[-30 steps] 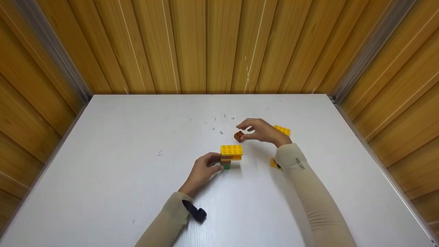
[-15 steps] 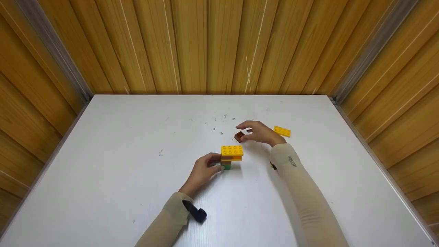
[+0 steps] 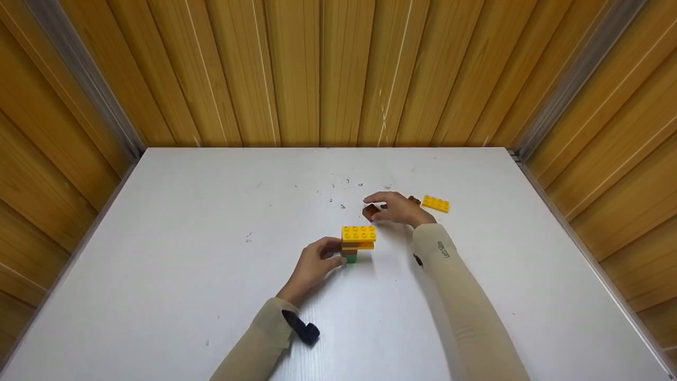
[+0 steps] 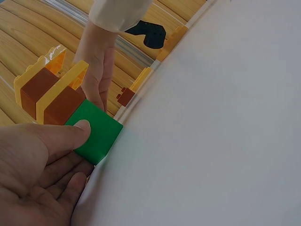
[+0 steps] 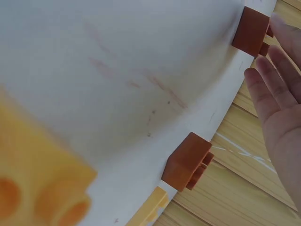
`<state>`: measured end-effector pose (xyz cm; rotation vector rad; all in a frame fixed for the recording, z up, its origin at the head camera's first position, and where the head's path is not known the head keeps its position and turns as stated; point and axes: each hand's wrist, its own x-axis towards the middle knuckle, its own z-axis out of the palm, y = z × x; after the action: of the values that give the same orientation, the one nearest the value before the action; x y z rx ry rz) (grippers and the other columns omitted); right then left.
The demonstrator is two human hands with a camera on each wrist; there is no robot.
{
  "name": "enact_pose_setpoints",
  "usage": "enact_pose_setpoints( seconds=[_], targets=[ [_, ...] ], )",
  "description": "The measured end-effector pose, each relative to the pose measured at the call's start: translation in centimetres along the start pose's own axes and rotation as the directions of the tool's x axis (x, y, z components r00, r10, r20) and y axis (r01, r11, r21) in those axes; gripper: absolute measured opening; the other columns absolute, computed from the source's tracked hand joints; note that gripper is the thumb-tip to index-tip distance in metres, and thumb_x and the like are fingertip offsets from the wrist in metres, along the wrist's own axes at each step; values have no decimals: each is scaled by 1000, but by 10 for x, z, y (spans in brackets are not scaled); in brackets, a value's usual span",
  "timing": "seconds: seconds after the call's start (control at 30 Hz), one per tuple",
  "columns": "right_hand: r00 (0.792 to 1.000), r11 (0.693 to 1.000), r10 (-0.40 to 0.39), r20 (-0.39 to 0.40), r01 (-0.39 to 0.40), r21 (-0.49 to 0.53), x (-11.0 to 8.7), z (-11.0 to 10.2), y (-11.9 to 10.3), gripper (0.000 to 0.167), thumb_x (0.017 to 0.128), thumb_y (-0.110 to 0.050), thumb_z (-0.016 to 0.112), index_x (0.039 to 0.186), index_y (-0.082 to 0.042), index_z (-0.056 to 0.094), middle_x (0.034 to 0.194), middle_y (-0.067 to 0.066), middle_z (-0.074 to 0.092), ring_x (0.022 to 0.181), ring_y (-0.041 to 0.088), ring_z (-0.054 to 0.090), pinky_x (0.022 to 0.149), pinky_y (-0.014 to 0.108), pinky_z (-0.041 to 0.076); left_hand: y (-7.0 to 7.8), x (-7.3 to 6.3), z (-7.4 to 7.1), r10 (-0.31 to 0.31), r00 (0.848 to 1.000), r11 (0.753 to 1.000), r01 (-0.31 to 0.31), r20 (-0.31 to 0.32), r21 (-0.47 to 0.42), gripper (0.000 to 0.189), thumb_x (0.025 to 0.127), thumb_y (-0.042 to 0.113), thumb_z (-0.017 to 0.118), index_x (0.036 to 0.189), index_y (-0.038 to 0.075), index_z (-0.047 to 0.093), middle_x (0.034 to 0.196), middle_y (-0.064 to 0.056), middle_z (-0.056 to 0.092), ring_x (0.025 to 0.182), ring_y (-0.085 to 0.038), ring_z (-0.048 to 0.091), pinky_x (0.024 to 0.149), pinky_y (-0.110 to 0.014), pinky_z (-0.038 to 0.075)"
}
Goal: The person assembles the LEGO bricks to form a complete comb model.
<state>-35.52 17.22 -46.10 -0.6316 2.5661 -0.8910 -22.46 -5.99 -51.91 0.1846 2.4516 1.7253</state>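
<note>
Currently, left hand [image 3: 312, 263] pinches yellow-brown-green plastic brick stack [image 3: 358, 234] low, at green base [image 4: 102, 135]. Beyond stack, right hand [image 3: 398, 208], thumb and fingers apart, is beside studded brown plastic brick [image 3: 369, 212]; contact unclear. Best: square pinch on brick's opposite sides, stack braced upright.

Beige sleeves [image 3: 465, 307] show dark right-cuff lettering [image 3: 443, 250] and black wrist attachments [image 3: 302, 328].

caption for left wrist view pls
Left hand holding the green block beneath stacked brown blocks and yellow plates.
</note>
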Motion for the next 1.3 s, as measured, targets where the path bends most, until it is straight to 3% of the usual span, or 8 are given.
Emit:
enact_pose_setpoints(
  seconds=[0.53,0.9,1.3],
  targets=[
    [999,999,40,-24,-40,12,-4,4,7,40,87,-12,70,127,-10,62,130,9,59,121,26,51,110,45,40,-3,0,0,42,999,999,-42,3,-20,39,86,7,69,123,10,60,126,-8,62,119,-23,59,103,-31,49],
    [997,997,74,-27,-74,8,-10,4,11,40,83,-19,75,120,-10,65,119,7,64,112,23,57,107,42,44,-3,0,0,5,1000,1000,-5,-2,-16,39,85,8,70,123,12,61,125,-5,62,119,-20,59,104,-31,48],
    [997,998,68,-35,-68,-2,-15,1,11,38,84,-21,75,119,-13,66,117,4,64,106,22,56,103,41,47,-1,0,0,12,1000,1000,-12,-2,1,38,85,9,70,122,13,61,124,-4,63,117,-20,60,104,-33,49]
  ],
)
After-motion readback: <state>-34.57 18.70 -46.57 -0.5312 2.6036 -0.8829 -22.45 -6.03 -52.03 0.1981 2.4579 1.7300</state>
